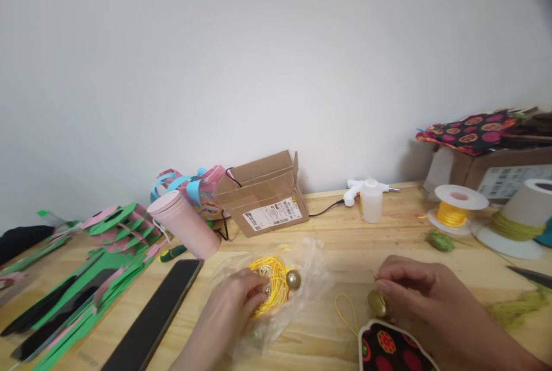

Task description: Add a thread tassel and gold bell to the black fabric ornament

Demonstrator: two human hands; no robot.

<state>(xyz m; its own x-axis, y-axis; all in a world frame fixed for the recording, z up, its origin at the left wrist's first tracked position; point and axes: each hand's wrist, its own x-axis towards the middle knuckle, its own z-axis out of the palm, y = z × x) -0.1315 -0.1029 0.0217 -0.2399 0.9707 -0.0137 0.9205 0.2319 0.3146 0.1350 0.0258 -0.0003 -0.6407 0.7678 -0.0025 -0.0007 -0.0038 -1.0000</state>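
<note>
My left hand (233, 308) reaches into a coil of thin yellow cord (278, 290) lying on a crumpled clear plastic bag (308, 279). Its fingers are curled, and their tips are hidden among the cord and some small shiny pieces. A round brass bell (294, 279) rests at the coil's right edge. To the right, my right hand (425, 290) is closed in a pinch; what sits between thumb and finger is too small to name. Just below that pinch is a second brass bell (377, 305). Nearby lies a dark flower-patterned fabric piece (392, 348) with a yellow cord loop (346, 310).
A phone (153, 313), a pink tumbler (185, 224) and green paper pieces (69, 296) are at left. Behind stand a cardboard box (263, 198), a white glue gun (353, 190) and a translucent bottle (371, 201). Cord spools (452, 214) and scissors (530, 276) are at right.
</note>
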